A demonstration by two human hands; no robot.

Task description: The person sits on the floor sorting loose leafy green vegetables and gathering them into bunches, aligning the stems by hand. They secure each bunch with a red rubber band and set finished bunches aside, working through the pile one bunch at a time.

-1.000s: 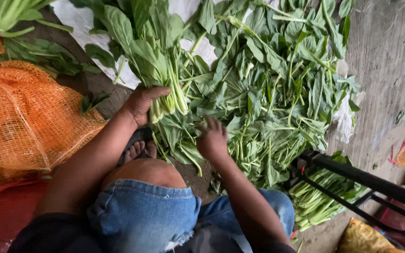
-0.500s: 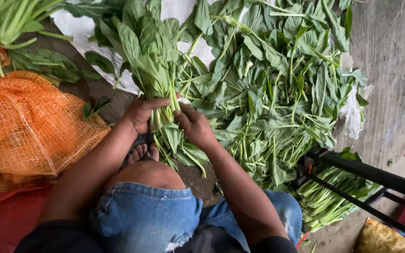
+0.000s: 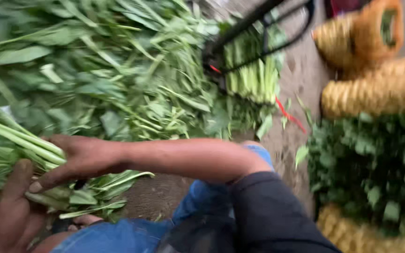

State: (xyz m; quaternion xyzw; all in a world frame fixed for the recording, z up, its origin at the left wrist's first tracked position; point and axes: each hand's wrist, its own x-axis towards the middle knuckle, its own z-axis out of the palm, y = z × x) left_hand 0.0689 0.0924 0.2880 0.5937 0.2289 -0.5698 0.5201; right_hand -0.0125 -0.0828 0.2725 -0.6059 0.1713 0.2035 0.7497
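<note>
Both hands grip 1 bunch of green stalks (image 3: pixel 10 145). The left hand (image 3: pixel 3 211) is cut off below it; the right hand (image 3: pixel 78 159) lies across it, blurry.

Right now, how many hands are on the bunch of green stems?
2. The left hand grips the bunch of green stems from below at bottom left; the right hand lies across it from above.
</note>
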